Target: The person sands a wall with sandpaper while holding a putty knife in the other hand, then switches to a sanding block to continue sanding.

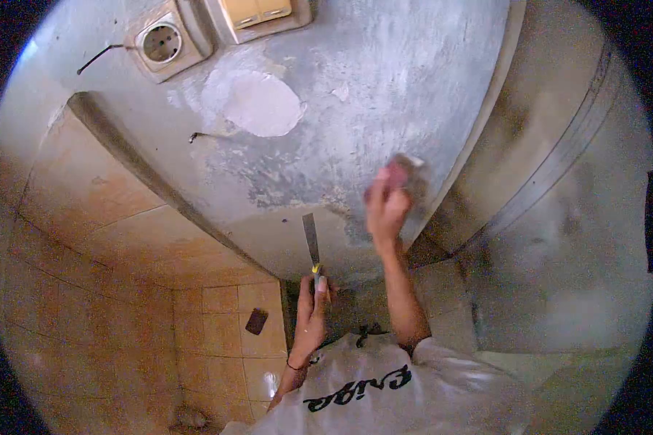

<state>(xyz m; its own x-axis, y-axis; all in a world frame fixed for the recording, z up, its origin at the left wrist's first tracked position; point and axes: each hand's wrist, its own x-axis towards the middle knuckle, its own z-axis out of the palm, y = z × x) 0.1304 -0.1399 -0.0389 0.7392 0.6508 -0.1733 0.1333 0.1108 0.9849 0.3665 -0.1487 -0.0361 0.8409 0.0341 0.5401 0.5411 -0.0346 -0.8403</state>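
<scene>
My left hand [310, 313] grips a putty knife [311, 241] by its yellow-tipped handle, the narrow metal blade pointing up against the grey wall [384, 94]. My right hand [387, 203] is raised higher and to the right, pressing a small sanding block [411, 168] flat on the same wall. A white patch of filler [257, 103] sits on the wall above and left of both hands. The grey surface around the hands is scraped and mottled.
A wall socket [161, 43] and a beige switch [257, 11] are at the top, with a loose black wire [98, 58] beside them. Orange floor tiles [123, 239] lie left and below, with a small dark object [256, 320] on them. A door frame [559, 167] runs along the right.
</scene>
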